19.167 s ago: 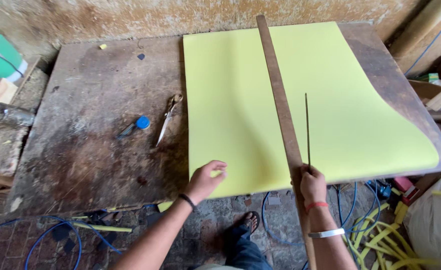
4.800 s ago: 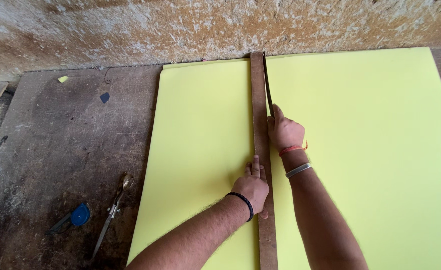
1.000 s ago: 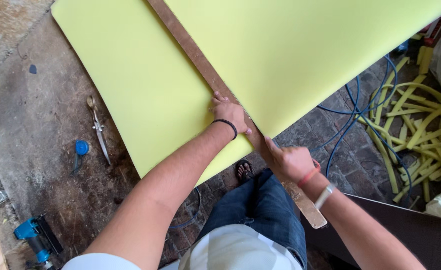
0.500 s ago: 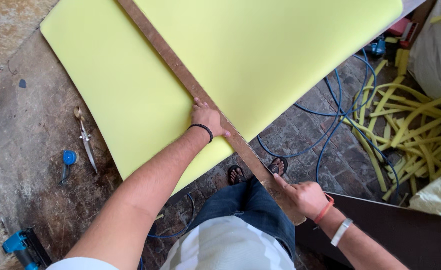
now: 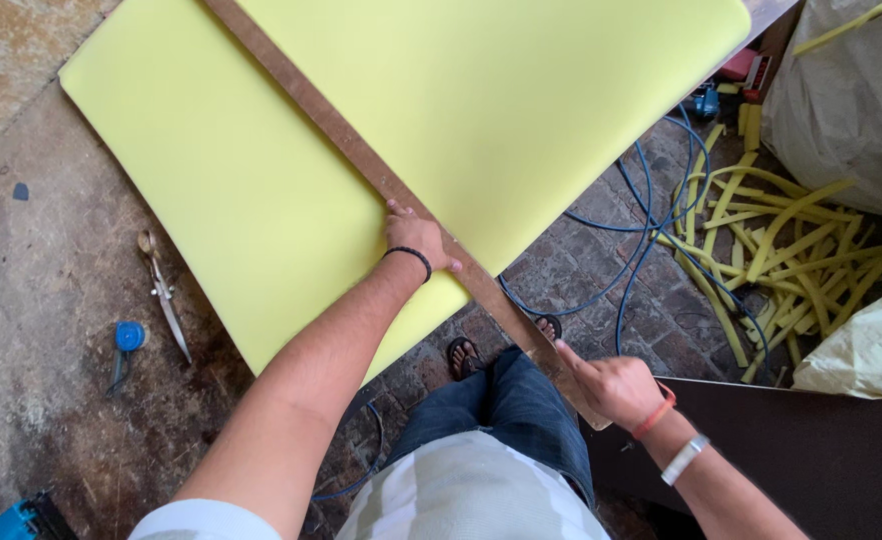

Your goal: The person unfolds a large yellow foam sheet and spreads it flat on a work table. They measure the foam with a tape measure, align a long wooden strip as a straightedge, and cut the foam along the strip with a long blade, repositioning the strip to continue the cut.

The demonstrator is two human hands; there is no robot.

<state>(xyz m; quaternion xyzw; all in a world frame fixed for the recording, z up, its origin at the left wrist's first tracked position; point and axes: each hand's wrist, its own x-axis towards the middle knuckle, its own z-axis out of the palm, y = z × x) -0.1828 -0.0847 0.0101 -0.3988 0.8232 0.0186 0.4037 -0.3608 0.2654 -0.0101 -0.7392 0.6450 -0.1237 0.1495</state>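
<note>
- Left hand (image 5: 416, 240) pressing wooden straightedge (image 5: 361, 160) flat onto yellow foam sheet (image 5: 521, 90), fingers spread.
- Right hand (image 5: 611, 385) gripping straightedge's lower-right end, fingers curled.
- No cut showing; sheet lying whole.

Wooden strip (image 5: 361, 165) cut off at 12 o'clock edge; blue tool (image 5: 21, 520) cropped at 7 o'clock corner; right hand (image 5: 611, 385) hides strip's near end.

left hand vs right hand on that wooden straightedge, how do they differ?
The left hand presses flat on the wooden straightedge where it lies over the yellow foam sheet; the right hand holds the straightedge's near end, which overhangs past the sheet above the brick floor. The left wrist wears one black band; the right wears an orange band and a white one. Both are bare and touch the same straightedge.
</note>
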